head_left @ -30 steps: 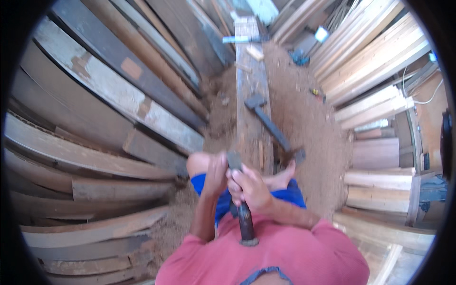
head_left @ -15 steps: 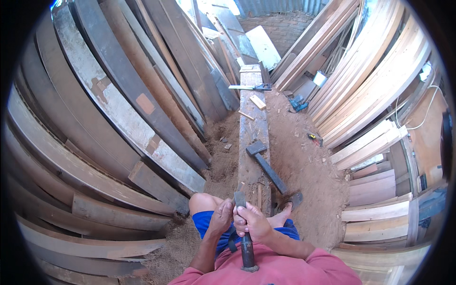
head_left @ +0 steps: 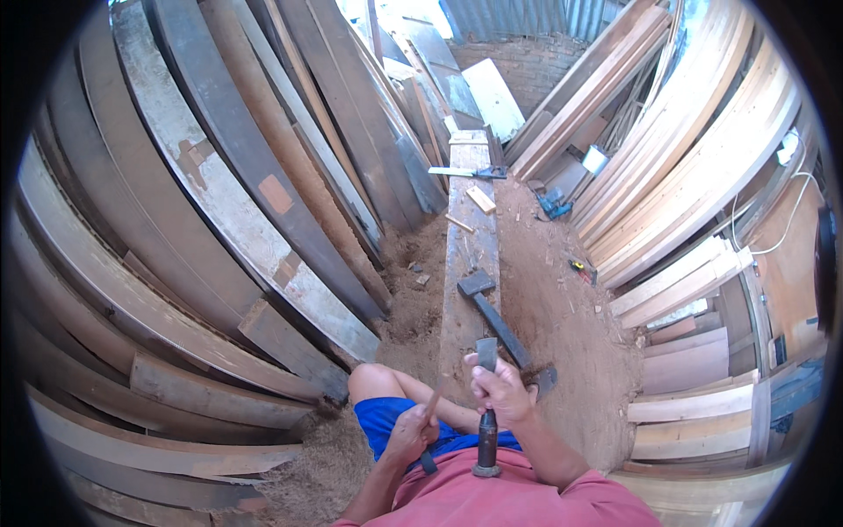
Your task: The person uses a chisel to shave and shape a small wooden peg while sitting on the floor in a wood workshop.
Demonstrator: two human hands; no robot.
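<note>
Upright in front of the person's chest, the chisel (head_left: 487, 441) has its flat metal blade pointing up and its dark handle hanging down toward the pink shirt. The right hand (head_left: 504, 392) has its fingers curled around it just below the blade. The left hand (head_left: 413, 432), lower and apart from the chisel, has its fingers folded around a thin strip of wood (head_left: 434, 403) that pokes up past them.

The chisel looks stiff and fairly heavy for its size, unlikely to break; the smooth handle could slip in a dusty palm. The long handle seems the safest place to take hold, well away from the blade's end. The strip looks light and easy to snap, best pinched near its middle.

Beyond the hands runs a long plank bench (head_left: 455, 329). A hammer (head_left: 500, 327) lies slantwise on it, nearest in the way, its handle angling toward the right hand. Farther along are a small stick (head_left: 460, 224), a pale block (head_left: 481, 198) and a saw-like tool (head_left: 457, 171). Tall boards (head_left: 228, 215) lean close on the left, and pale planks (head_left: 702, 184) on the right.
</note>
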